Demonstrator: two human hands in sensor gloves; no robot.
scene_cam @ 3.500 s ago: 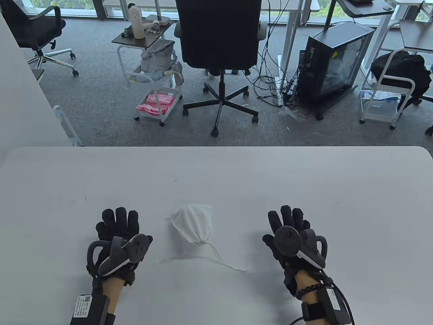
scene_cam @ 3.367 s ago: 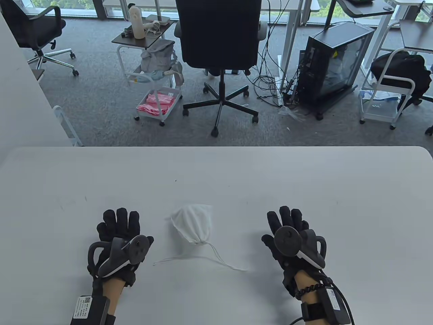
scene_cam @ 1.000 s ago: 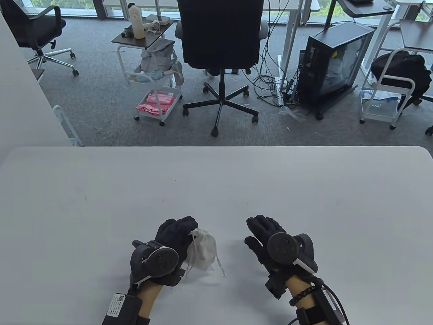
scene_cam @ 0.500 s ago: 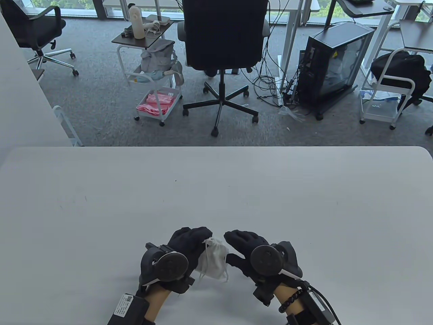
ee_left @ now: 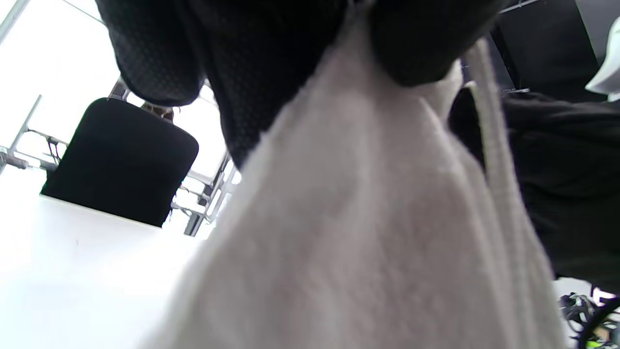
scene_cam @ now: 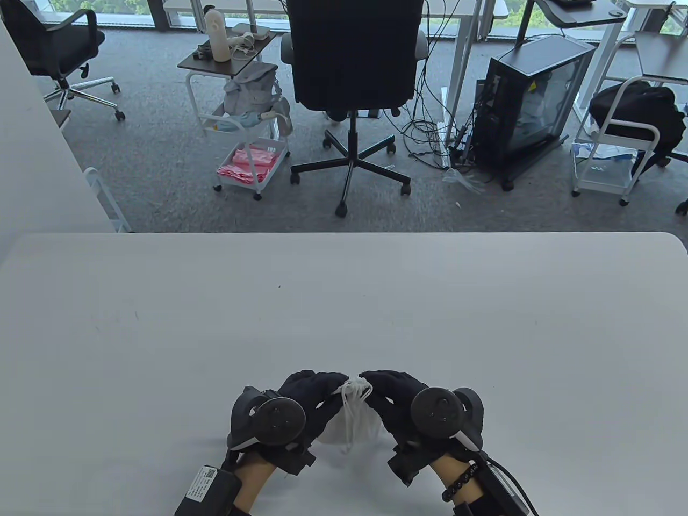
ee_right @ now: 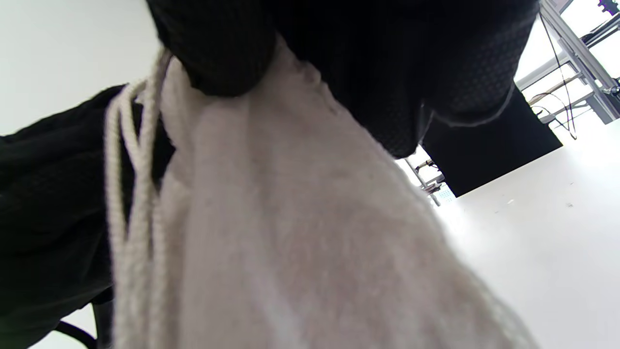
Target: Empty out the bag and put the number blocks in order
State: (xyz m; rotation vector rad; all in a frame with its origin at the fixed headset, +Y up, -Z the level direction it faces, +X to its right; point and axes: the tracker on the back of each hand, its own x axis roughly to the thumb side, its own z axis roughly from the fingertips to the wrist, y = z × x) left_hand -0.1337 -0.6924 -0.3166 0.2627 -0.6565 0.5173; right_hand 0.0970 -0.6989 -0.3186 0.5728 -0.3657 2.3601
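- Two gloved hands meet over the near edge of the white worktop, holding a small white drawstring bag up by its gathered neck, the pouch hanging between the palms.
- The left hand has its fingertips curled in and pinching the left side of the puckered mouth; the left wrist view shows dark fingers clamped on the cloth at the top of the bag.
- The right hand mirrors it, thumb and fingers nipping the opposite side of the neck; neither hand has any spare opening to speak of.
- The drawstring dangles in loops down the front of the bag, loose and caught by neither grip as far as can be told.
- No number blocks are visible: they are presumably inside the bag, whose mouth looks drawn shut.
- Risk one: pulling the two sides apart may bind if the cord is knotted or snagged under a fingertip, tightening the neck instead of freeing it.
- Risk two: thick glove tips on thin cloth could slip, dropping the bag or letting it twist.
- Risk three: if the mouth gives suddenly while the bag is lifted, blocks could spill, bounce and roll off the near edge, which lies close under the wrists.
- Risk four: tipping out too near the body would leave little room for laying the blocks in a row; the open stretch of worktop lies farther out.
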